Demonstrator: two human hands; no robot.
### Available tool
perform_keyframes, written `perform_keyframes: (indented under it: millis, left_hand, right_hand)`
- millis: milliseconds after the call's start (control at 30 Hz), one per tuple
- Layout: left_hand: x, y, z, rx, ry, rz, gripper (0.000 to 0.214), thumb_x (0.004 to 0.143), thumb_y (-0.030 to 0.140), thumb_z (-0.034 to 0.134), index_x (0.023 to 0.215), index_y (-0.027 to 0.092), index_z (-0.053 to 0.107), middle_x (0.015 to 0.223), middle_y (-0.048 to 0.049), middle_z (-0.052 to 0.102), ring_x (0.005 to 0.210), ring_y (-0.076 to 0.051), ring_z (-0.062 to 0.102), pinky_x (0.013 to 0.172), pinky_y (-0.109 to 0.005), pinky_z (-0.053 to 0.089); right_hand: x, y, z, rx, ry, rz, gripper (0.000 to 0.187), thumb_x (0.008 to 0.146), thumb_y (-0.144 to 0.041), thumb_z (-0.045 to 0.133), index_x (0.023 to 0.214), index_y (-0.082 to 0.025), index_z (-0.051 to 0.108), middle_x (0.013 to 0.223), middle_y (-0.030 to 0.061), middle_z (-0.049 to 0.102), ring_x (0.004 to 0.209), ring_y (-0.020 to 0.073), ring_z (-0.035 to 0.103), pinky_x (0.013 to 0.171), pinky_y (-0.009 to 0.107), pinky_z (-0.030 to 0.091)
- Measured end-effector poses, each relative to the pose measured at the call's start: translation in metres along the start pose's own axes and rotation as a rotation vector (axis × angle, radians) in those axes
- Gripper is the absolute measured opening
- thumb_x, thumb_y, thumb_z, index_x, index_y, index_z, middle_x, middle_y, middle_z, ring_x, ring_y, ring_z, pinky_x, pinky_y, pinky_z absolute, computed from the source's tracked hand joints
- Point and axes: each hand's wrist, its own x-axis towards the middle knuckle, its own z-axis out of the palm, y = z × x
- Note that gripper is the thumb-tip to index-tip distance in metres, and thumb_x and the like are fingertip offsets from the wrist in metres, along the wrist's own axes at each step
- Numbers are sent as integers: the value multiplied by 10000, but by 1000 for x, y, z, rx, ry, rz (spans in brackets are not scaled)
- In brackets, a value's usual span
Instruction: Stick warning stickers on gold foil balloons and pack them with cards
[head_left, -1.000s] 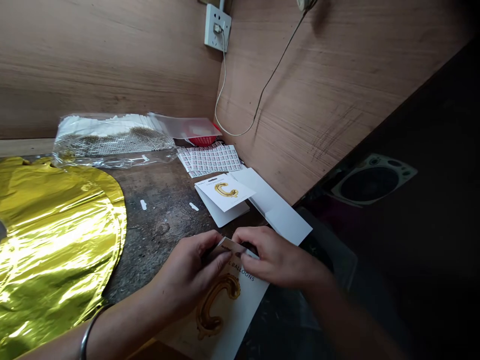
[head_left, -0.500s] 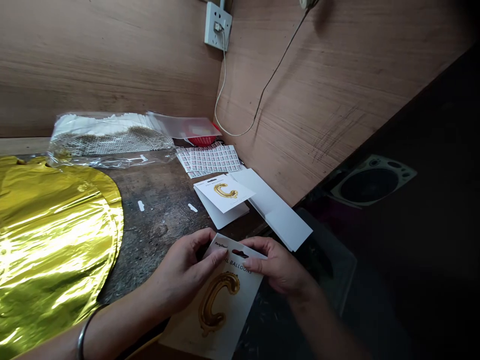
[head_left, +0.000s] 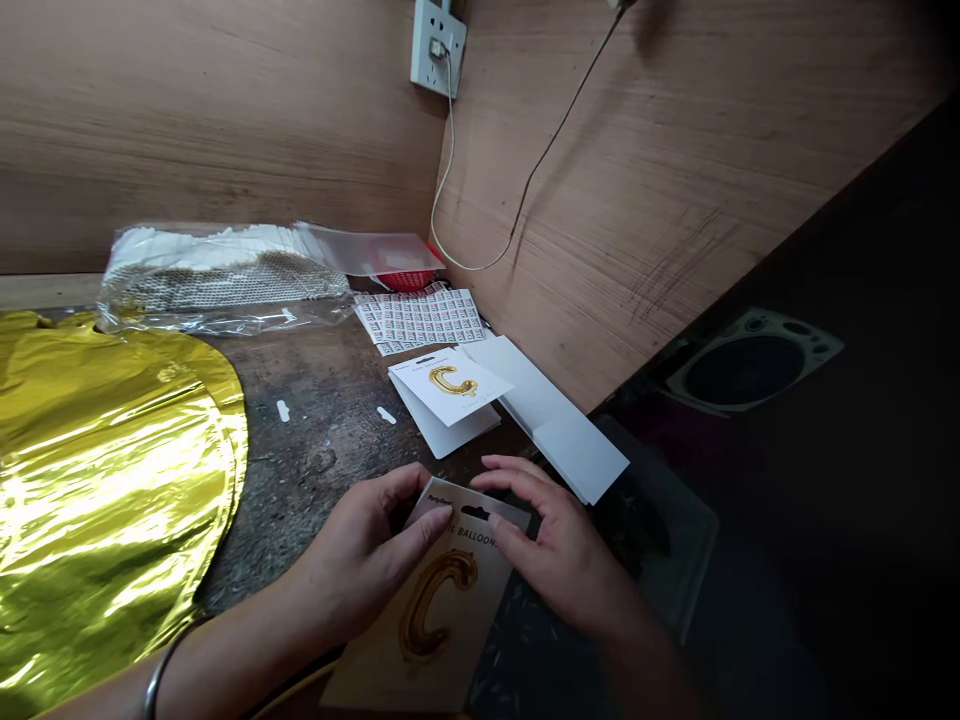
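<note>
While both hands meet at the near edge of the dark worktop [head_left: 322,420], the left hand [head_left: 360,565] pinches the upper left corner of a white header card [head_left: 439,610] printed with a gold letter C, thumb on the printed face and fingers curled behind it. The right hand [head_left: 559,550] holds the card's upper right edge, thumb pressed on the print beside the hang slot, the other fingers spread and slightly lifted over the top edge. Both forearms come in from the bottom of the frame, the left wrist wearing a thin metal bangle [head_left: 161,670]. The card lies tilted, its lower end towards the camera.

Just beyond the hands sits a smaller stack of matching cards [head_left: 450,395], touching a row of blank white cards [head_left: 555,425] along the wooden wall [head_left: 675,200]. Farther back lie sticker sheets [head_left: 420,318] and a clear plastic bag [head_left: 225,270]. A gold foil balloon [head_left: 105,470] spreads over the left side.
</note>
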Motion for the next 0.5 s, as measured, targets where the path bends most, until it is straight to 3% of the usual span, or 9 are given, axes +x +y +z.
perform_keyframes:
  millis: [67,167,233,300,400,433,500]
  left_hand:
    - [-1,1,1,-24,23,-15,296,876,447,574,775,171,535,706,8,563,649,-133,519,555,-219,438]
    - [-4,1,3,-96,39,-42,306,861,466,586,788,176,525,733,-8,599,669,-149,559,579,-239,469]
    - [-3,3,0,-98,58,-61,319,873,488,556,811,179,511,757,-17,623,679,-161,588,594,-257,492]
    - [4,7,-9,88,118,-8,352,942,494,415,815,178,504,750,-25,634,661,-164,604,588,-268,505]
    - [26,14,-34,673,262,276,456,1014,367,148,984,151,549,948,-97,678,864,-208,649,768,-348,530]
    - [35,15,-43,795,278,345,419,1011,345,185,1121,142,536,1145,-139,643,1067,-249,604,923,-421,475]
    - [53,11,-58,936,209,424,363,967,348,376,1261,181,510,1410,-134,492,1334,-308,397,1120,-526,238]
  right_hand:
    - [-1,10,1,135,-55,62,201,812,-253,652,1005,-201,669,1028,52,673,927,196,613,749,289,473]
    - [-6,33,18,554,-176,239,268,739,-386,746,851,-160,655,771,33,681,703,171,625,684,303,485]
    - [-11,45,35,788,-146,351,353,703,-431,768,906,-173,641,784,40,695,702,187,644,689,328,501]
    - [-12,48,45,866,-31,395,370,719,-449,750,957,-198,617,810,49,709,728,207,663,681,342,516]
    - [11,35,28,703,315,214,351,771,-495,683,982,-235,581,871,45,721,792,213,675,708,338,531]
    - [27,27,16,577,450,109,363,795,-530,634,1003,-239,572,899,44,722,804,212,675,715,335,534]
    - [67,11,-10,135,541,-127,406,913,-556,406,1102,-223,541,1000,63,709,868,210,671,738,330,536]
